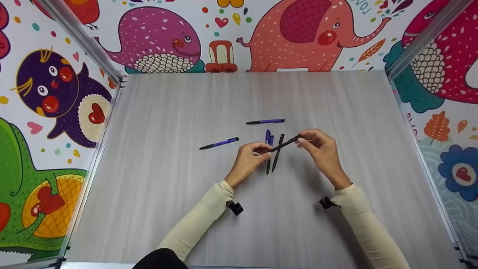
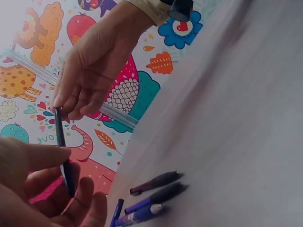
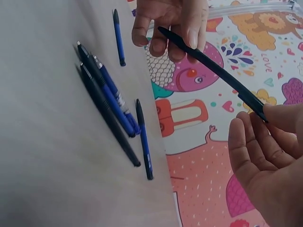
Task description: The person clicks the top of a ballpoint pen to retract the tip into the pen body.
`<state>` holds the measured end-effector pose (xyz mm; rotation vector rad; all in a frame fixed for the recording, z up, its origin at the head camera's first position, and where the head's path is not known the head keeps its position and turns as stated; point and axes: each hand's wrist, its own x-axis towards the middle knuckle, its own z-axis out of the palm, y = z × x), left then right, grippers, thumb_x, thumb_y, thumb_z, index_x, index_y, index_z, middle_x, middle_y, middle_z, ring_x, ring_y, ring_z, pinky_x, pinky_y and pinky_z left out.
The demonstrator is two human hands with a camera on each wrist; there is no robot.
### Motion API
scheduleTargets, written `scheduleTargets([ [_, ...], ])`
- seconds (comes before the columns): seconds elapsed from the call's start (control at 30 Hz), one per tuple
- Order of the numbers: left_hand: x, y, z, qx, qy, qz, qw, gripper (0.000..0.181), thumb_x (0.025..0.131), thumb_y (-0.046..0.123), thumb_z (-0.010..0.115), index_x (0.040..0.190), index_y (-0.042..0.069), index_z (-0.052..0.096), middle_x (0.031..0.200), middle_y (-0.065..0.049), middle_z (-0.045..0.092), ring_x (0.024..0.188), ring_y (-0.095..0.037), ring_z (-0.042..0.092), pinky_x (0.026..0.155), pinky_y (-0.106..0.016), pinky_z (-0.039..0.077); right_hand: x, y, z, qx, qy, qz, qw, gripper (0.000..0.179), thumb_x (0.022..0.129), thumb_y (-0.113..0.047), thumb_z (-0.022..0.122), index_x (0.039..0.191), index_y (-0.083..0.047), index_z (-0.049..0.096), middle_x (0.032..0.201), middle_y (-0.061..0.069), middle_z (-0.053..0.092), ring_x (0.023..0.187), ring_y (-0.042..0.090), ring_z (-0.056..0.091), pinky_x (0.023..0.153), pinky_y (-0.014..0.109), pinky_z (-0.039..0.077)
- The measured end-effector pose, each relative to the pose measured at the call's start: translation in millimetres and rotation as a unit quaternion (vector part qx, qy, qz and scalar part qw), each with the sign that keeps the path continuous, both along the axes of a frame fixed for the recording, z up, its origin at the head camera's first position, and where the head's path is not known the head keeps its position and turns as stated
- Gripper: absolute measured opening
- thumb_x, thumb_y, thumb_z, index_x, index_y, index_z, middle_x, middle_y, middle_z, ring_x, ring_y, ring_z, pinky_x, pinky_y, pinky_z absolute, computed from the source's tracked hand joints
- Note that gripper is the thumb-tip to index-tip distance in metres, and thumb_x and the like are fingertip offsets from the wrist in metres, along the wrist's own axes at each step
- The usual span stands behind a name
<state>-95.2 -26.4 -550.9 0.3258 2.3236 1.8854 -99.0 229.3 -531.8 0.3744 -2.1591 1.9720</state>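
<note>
"How many pens in all?"

"Six. One black pen is held up over the table; five lie on it."

"And the grip?"

"Two hands on one pen: the left hand pinches it near one end, the right hand pinches the other."

"How do the five lie?"

"Three close together: a second black pen and two blue-barrelled pens. Two more are apart, one loose pen leftward, one farther pen beyond the three."
</note>
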Motion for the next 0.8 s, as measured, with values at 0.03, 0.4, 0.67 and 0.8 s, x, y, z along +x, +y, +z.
scheduleTargets([
  [0.03, -1.4, 0.0, -1.4, -0.004, 0.006, 0.002, 1.0000, 0.014, 0.096, 0.003, 0.083, 0.110, 0.005, 0.084, 0.103, -0.004, 0.080, 0.096, -0.014, 0.071, 0.089, -0.032, 0.060, 0.4, 1.4, -1.2, 0.000, -0.003, -0.001, 1.0000, 0.018, 0.098, 0.011, 0.075, 0.117, 0.013, 0.075, 0.106, 0.023, 0.077, 0.091, 0.023, 0.079, 0.083, 0.030, 0.064],
  [0.4, -13.8, 6.5, -15.2, -0.043, 0.057, 0.006, 0.9974, 0.010, 0.096, 0.001, 0.084, 0.106, 0.002, 0.082, 0.101, -0.007, 0.079, 0.093, -0.013, 0.070, 0.085, -0.028, 0.061, 5.3, 18.8, -20.4, 0.020, -0.045, -0.030, 0.9983, 0.017, 0.094, 0.013, 0.079, 0.111, 0.010, 0.078, 0.105, 0.026, 0.076, 0.087, 0.031, 0.078, 0.081, 0.026, 0.063],
  [0.67, -18.4, 15.2, -21.8, -0.082, 0.082, -0.015, 0.9931, 0.012, 0.096, 0.001, 0.084, 0.108, 0.001, 0.082, 0.104, -0.008, 0.079, 0.095, -0.015, 0.071, 0.086, -0.025, 0.060, 7.1, 30.5, -30.9, 0.073, -0.067, -0.061, 0.9932, 0.015, 0.095, 0.009, 0.080, 0.110, 0.006, 0.081, 0.107, 0.023, 0.078, 0.091, 0.013, 0.072, 0.081, 0.018, 0.058],
  [0.8, -21.2, 18.9, -25.3, -0.106, 0.105, -0.028, 0.9885, 0.013, 0.097, 0.003, 0.084, 0.110, 0.002, 0.082, 0.107, -0.009, 0.080, 0.101, -0.020, 0.070, 0.092, -0.031, 0.059, 7.8, 36.1, -33.7, 0.092, -0.080, -0.073, 0.9899, 0.017, 0.095, 0.007, 0.082, 0.112, 0.006, 0.081, 0.106, 0.024, 0.078, 0.088, 0.009, 0.070, 0.078, 0.016, 0.055],
])
